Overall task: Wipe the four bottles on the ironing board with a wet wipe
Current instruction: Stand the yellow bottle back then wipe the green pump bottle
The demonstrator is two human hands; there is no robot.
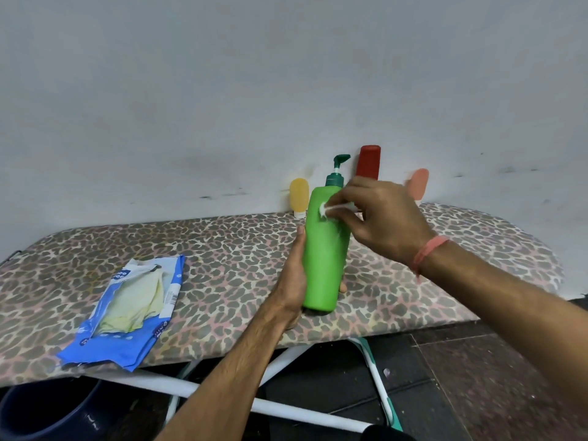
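Leopard-print fabric covers the ironing board (222, 249), which stands against a pale grey wall (222, 90) on white tubular legs (222, 396).

Item 1: a tall bright green plastic pump bottle (324, 259) with a dark green pump head is held just above the board surface, tilted slightly, near the board's middle. The left hand (291, 275) grasps its lower body from the left, thumb laid up along the side and fingers wrapped behind; one fingertip shows past the right edge near the base.

Item 2: the right hand (378, 214), wearing a pink thread band (428, 253) at the wrist, pinches a small crumpled white wet wipe (327, 211) between curled fingertips and presses it against the bottle's upper shoulder.

Item 3: three further bottles stand upright at the far edge of the board, close to the wall. A small yellow squeeze bottle with a white cap (299, 197) stands left of the green bottle. A tall red cylindrical bottle (368, 162) stands behind the right hand, its lower part hidden. A small salmon-pink squeeze bottle (418, 184) stands to the right, partly hidden by the hand and blurred.

Item 4: an opened blue and white wet-wipe packet (127, 313) lies flat at the board's left near edge, well apart from the bottles, with pale yellowish wipes showing through its opening.

Item 5: a dark blue bucket rim (47, 409) shows below the board at the lower left, on a dark tiled floor (493, 377).
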